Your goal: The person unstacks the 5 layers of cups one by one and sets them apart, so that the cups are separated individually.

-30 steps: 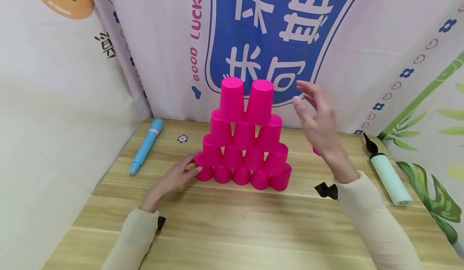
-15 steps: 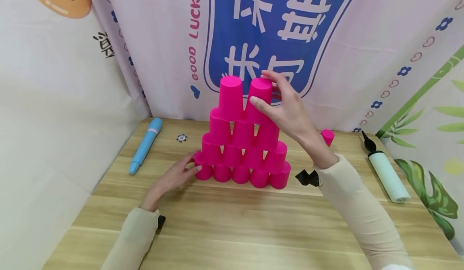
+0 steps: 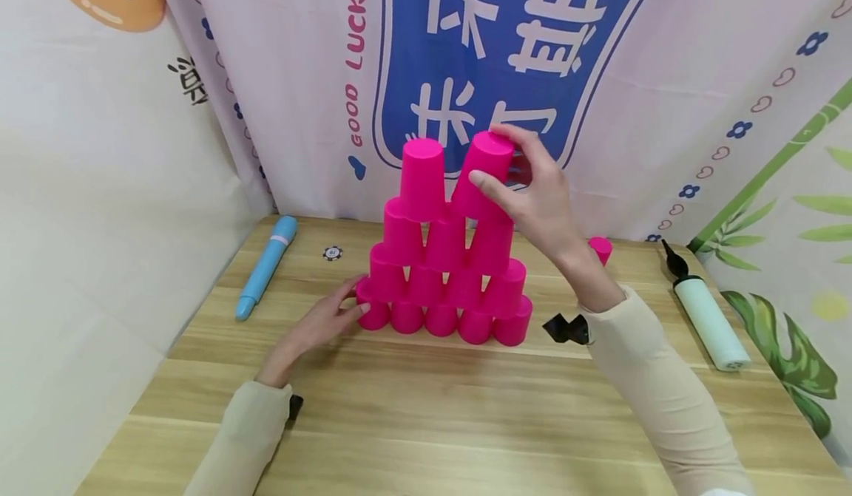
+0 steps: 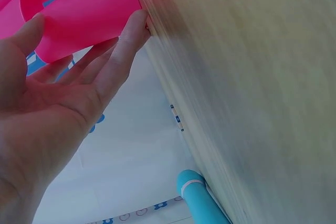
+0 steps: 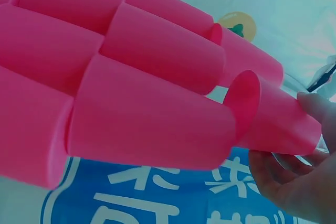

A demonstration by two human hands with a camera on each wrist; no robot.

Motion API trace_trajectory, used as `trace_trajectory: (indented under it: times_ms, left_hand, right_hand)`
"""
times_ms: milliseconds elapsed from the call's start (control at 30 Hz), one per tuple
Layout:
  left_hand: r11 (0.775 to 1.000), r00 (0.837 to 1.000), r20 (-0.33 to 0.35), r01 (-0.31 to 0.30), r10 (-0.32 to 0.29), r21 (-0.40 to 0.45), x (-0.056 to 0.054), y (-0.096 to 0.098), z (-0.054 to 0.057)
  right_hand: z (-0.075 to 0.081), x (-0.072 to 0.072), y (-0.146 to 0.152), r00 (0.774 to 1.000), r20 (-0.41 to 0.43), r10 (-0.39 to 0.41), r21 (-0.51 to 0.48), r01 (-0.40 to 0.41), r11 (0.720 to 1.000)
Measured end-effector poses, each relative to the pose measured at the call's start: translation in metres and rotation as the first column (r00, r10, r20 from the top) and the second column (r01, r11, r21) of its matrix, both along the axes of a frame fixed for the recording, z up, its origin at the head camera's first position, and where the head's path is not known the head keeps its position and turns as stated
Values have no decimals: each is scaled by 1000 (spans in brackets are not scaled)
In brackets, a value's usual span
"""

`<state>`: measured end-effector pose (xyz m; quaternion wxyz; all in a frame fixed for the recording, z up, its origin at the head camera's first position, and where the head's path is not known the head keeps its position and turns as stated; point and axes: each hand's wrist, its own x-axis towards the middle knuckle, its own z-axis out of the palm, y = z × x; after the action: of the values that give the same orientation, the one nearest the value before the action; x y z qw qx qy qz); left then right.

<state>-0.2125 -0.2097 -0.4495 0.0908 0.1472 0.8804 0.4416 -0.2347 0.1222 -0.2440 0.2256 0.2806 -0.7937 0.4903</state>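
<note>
Pink cups stand upside down in a stepped stack [image 3: 443,289] on the table, with one upright at the top left [image 3: 422,179]. My right hand [image 3: 542,200] grips the other top cup [image 3: 484,171] with thumb in front and fingers behind. That cup tilts, and in the right wrist view its open mouth shows beside a lower cup [image 5: 152,111]. At the stack's lower left, my left hand [image 3: 322,324] holds the end cup of the bottom row [image 3: 374,316] between thumb and fingers. In the left wrist view its fingers [image 4: 123,51] lie along this cup [image 4: 94,14].
Another pink cup [image 3: 600,249] stands behind my right forearm. A pale green hand pump [image 3: 711,322] lies at the right and a blue tube-shaped thing [image 3: 266,268] at the left. Near the back lies a round chip [image 3: 333,253]. A printed cloth [image 3: 299,97] hangs behind the table.
My right hand came in from the right and took hold of the right top cup. The cup has since risen a little and tilted. My left hand has stayed at the stack's corner.
</note>
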Motion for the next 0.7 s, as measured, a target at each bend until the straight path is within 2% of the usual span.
trace_trajectory:
  times_ms: [200,467,600,700]
  left_hand:
    - [1000,1000,-26,2,-2,-11,-3,-2,4]
    - [1000,1000,-23,10,-10,-3,-5,-2,5]
    - [1000,1000,-28,5,-5,-4,-3,-2,3]
    - [1000,1000,-8,4,-3,6,-1,-2,0]
  right_hand:
    - [9,6,16,996,-77,-41,-84,34,996]
    - [12,-2,51,987,-46,-156,-157,147,977]
    - [6,0,71,969,-9,-247,-172,241,955]
    - [-9,4,87,951,32,-307,-174,308,935]
